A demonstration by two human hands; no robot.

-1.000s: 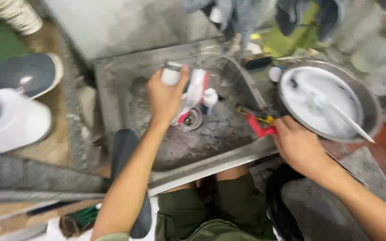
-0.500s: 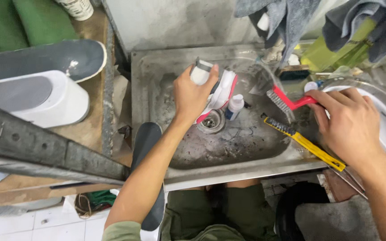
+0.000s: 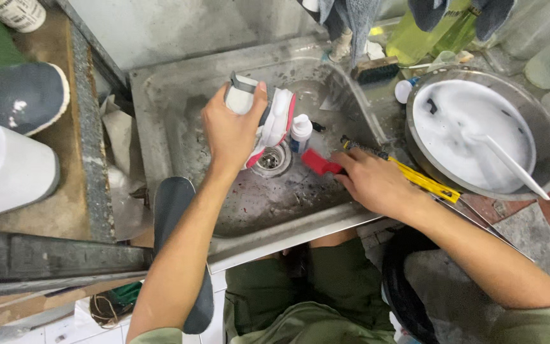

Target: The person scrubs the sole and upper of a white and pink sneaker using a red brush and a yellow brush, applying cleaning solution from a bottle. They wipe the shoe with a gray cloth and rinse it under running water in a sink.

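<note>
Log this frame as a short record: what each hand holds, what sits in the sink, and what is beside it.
left hand: grips a white, grey and red shoe, held over the drain
right hand: closed on a red-handled brush, brush end toward the shoe
sink: grimy steel basin; small white bottle by the drain
sink edge: yellow utility knife
right of sink: metal bowl of white foam with a white stick in it

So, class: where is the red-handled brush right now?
In the head view, the red-handled brush is in the right hand, low over the metal sink, just right of the drain and the small white bottle.
</note>
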